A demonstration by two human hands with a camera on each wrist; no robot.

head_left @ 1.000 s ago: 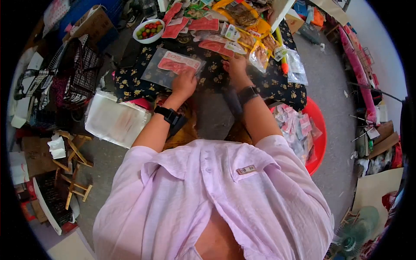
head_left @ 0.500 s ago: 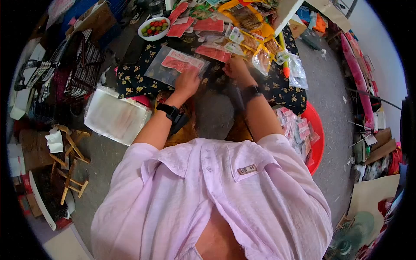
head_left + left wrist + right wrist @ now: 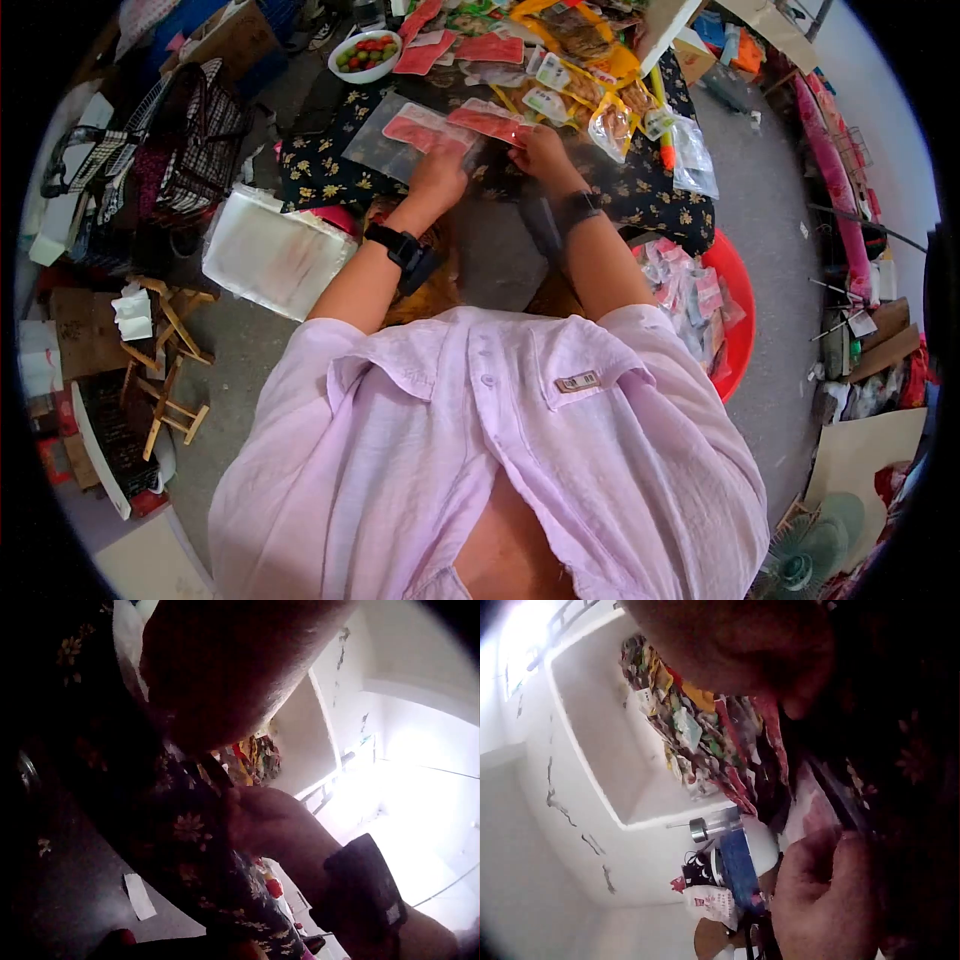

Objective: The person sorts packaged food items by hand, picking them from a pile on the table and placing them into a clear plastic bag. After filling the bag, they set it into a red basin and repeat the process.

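Note:
My left hand [image 3: 440, 180] grips the near right edge of a clear plastic bag [image 3: 372, 147]. A flat red-and-white packet [image 3: 412, 129] shows within the bag's outline. In the right wrist view the left hand's thumb and fingers [image 3: 847, 859] pinch the bag's edge. My right hand [image 3: 545, 158] holds the right end of a second red-and-white packet [image 3: 488, 120], whose left end comes right up to the first packet. The left wrist view is dark, with the right hand [image 3: 262, 817] beyond the left hand [image 3: 225, 675].
More red packets [image 3: 490, 49] and yellow food packs [image 3: 575, 40] crowd the far side of the flowered tablecloth [image 3: 320, 165]. A white bowl of fruit [image 3: 364, 57] stands at the left. A red tub [image 3: 738, 310] of packets is at the lower right, a silvery sheet stack [image 3: 270, 255] at the left.
The right hand has drawn the second red packet off the pile, leftward and nearer, toward the bag. The left hand keeps its grip on the bag. The view has shifted slightly.

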